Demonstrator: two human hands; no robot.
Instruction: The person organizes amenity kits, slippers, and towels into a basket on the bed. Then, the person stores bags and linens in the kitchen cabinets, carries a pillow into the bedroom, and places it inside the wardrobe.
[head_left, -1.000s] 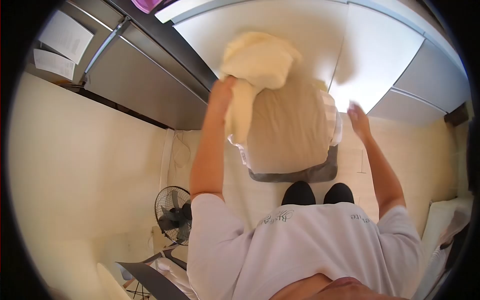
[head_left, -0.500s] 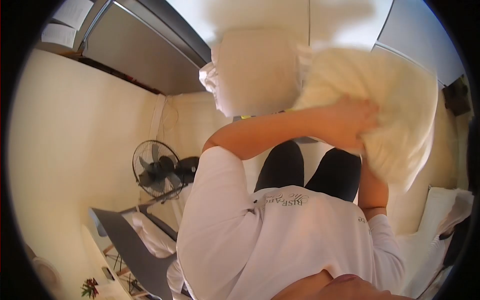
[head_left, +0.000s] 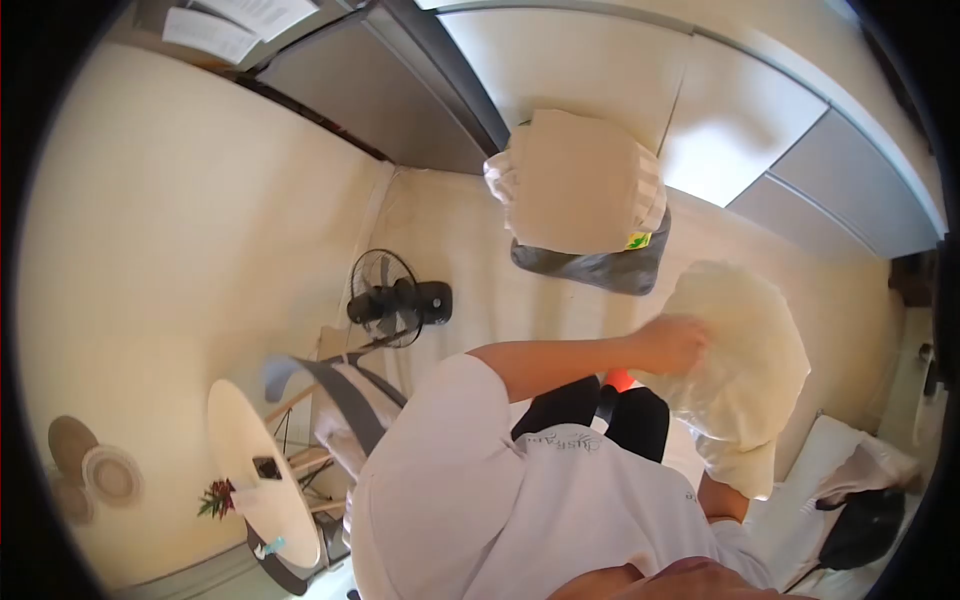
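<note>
A bulky cream cloth (head_left: 745, 335) hangs bunched at the right, its lower end draped over my right forearm. At the cloth's left edge is my left hand (head_left: 675, 343), slightly blurred, its fingers curled closed on the fabric. My right hand is hidden in or behind the cloth, so its fingers do not show. Beyond my hands, a pile of folded beige and white cloth (head_left: 578, 185) rests on a dark grey item (head_left: 600, 270) on the floor, with a small yellow and green patch at its edge.
A black fan (head_left: 395, 300) stands left of my legs. Further left are a round table (head_left: 240, 460) and a grey chair (head_left: 345, 400). White cabinets (head_left: 590, 60) line the far side. At the lower right lie white bedding (head_left: 820, 455) and a black item (head_left: 865, 525).
The view has shifted, showing more floor and the grey item under the pile. The cream cloth has come lower and nearer my body. My left hand has moved down with it.
</note>
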